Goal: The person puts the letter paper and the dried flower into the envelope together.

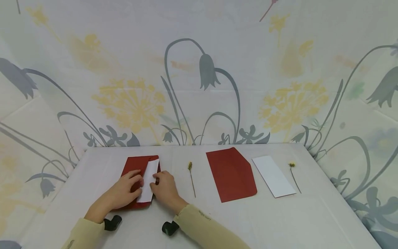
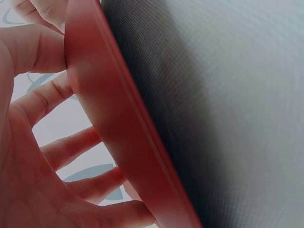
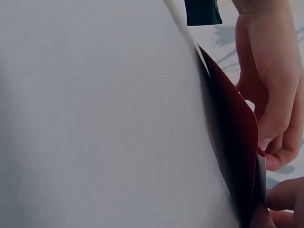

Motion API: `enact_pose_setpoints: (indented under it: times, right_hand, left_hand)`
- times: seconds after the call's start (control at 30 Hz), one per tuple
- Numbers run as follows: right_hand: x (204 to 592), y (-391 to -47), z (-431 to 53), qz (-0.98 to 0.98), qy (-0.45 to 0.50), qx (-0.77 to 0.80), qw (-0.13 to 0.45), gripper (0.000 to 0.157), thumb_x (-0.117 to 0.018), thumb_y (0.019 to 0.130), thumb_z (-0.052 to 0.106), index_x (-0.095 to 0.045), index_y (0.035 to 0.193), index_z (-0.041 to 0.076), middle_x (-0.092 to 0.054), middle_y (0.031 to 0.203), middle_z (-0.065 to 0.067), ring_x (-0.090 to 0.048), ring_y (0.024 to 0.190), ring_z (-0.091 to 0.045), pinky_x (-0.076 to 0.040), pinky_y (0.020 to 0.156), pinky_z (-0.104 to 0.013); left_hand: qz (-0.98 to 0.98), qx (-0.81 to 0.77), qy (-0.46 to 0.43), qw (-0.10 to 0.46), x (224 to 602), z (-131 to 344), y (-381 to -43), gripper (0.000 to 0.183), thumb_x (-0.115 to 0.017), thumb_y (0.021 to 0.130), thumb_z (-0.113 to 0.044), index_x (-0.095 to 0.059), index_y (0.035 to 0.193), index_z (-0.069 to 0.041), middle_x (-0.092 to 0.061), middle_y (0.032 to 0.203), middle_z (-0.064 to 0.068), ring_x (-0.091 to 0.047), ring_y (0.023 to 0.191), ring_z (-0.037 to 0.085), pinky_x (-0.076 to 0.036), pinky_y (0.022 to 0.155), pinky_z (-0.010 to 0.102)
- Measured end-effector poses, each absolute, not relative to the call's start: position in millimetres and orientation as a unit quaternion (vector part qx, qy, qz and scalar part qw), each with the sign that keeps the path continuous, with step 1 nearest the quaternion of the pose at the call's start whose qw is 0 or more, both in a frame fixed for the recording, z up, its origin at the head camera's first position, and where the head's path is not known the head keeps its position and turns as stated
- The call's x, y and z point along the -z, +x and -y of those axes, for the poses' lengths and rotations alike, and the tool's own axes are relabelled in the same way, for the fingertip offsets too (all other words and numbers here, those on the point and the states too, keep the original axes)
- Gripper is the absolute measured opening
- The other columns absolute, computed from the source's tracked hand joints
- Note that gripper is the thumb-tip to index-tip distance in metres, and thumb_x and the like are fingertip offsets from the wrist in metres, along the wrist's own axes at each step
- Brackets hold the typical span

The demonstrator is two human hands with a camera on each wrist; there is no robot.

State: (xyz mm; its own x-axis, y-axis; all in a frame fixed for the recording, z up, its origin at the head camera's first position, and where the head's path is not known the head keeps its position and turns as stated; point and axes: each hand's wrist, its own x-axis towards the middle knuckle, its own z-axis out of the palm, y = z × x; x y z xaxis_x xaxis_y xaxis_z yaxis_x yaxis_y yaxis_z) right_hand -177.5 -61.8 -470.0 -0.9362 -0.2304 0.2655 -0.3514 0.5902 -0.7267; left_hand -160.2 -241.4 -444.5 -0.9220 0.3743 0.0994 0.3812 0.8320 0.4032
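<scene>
On the left of the table a white card (image 1: 148,181) lies partly inside a red envelope (image 1: 134,164), its left part hidden under the envelope's front. My left hand (image 1: 125,188) rests over the envelope and pinches the edge of its opening beside the card. In the left wrist view its thumb (image 2: 40,50) and spread fingers touch the red paper (image 2: 118,114). My right hand (image 1: 167,189) pinches the card's right edge, with the envelope's flap behind it. Seen from the right wrist, the envelope (image 3: 232,128) stands tilted, its edge raised toward the fingers.
Right of my hands lies a dried flower stem (image 1: 192,178). Farther right are a second red envelope (image 1: 233,178), a second white card (image 1: 273,176) and a yellow flower (image 1: 292,166). A patterned cloth (image 1: 186,114) hangs behind the white table (image 1: 280,221). Black wrist cameras (image 1: 113,223) sit below my wrists.
</scene>
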Motion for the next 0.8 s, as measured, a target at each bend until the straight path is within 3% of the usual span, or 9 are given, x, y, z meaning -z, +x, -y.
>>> enact_pose_setpoints:
  times: [0.27,0.57,0.8]
  right_hand:
    - [473,-183,74,0.886,0.180,-0.421,0.076,0.024,-0.069,0.080,0.013,-0.069,0.102,0.003,-0.057,0.085,0.001,-0.050,0.078,-0.007,-0.043,0.069,-0.017]
    - [476,-188,77,0.874,0.180,-0.449,0.044,0.027,-0.071,0.079,0.014,-0.069,0.104,0.004,-0.059,0.091,0.001,-0.051,0.079,-0.005,-0.044,0.070,-0.016]
    - [476,-187,74,0.859,0.164,-0.484,0.030,0.034,-0.072,0.078,0.015,-0.064,0.110,0.006,-0.057,0.105,-0.003,-0.055,0.088,-0.007,-0.046,0.075,-0.016]
  left_hand:
    - [0.954,0.223,-0.199,0.006,443,244,-160,0.019,-0.065,0.079,-0.011,-0.054,0.088,-0.024,-0.045,0.133,0.022,-0.043,0.120,0.043,-0.041,0.091,0.059]
    - [0.952,0.231,-0.202,0.002,445,246,-160,0.020,-0.064,0.080,-0.011,-0.054,0.088,-0.026,-0.045,0.133,0.021,-0.042,0.122,0.041,-0.040,0.093,0.059]
    - [0.952,0.234,-0.198,0.000,443,245,-160,0.020,-0.065,0.080,-0.011,-0.055,0.089,-0.026,-0.044,0.134,0.020,-0.043,0.121,0.042,-0.041,0.092,0.059]
